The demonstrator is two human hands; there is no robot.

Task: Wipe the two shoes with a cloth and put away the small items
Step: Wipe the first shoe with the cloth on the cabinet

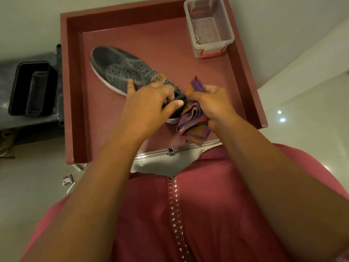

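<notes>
A dark grey mesh shoe (pixel 117 69) with a white sole lies on the red table (pixel 160 40), toe pointing to the far left. My left hand (pixel 149 102) grips its heel opening, thumb curled over the collar. My right hand (pixel 211 103) holds a crumpled purple and orange cloth (pixel 192 120) against the heel of the shoe. Only one shoe is in view.
A clear plastic box (pixel 208 25) with an orange latch stands at the table's far right corner, something pale inside it. A black bin (pixel 32 88) sits on the floor to the left. Small items (pixel 67 181) lie on the floor near the table's front left leg.
</notes>
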